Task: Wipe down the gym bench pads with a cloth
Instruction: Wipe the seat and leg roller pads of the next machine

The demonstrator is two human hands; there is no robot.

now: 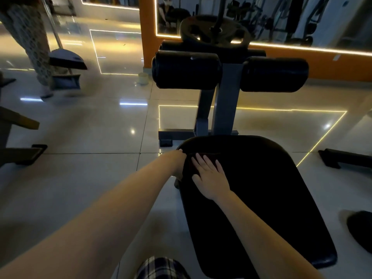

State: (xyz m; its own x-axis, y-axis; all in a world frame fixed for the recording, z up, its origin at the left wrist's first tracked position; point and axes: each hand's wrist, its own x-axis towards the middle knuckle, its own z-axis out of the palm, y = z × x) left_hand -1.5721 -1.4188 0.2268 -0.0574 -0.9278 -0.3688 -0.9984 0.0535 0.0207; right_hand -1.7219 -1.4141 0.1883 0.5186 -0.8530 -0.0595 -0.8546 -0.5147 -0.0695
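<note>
The long black bench pad [261, 198] runs from 5 o'clock up to the middle of the view. A dark red cloth [190, 165] lies on its 11 o'clock corner, close to the left rim. The right grip [209, 178] lies flat on the cloth, fingers straight and slightly spread, pointing toward 11 o'clock, palm pressing down. The left grip [180, 166] wraps the pad's left edge just beside the cloth, thumb on top; its fingers are hidden below the rim, and whether they also touch the cloth cannot be told.

At 12 o'clock a grey steel post [225, 101] rises from the glossy tiled floor [90, 137]. It carries two black roller pads, one at its left [185, 70] and one at its right [274, 74], with a dark weight plate [214, 31] above them. At 10 o'clock a blurred dustpan [66, 59] hangs beside another person's patterned trouser leg [30, 37]. Plaid fabric [161, 268] shows at 6 o'clock.
</note>
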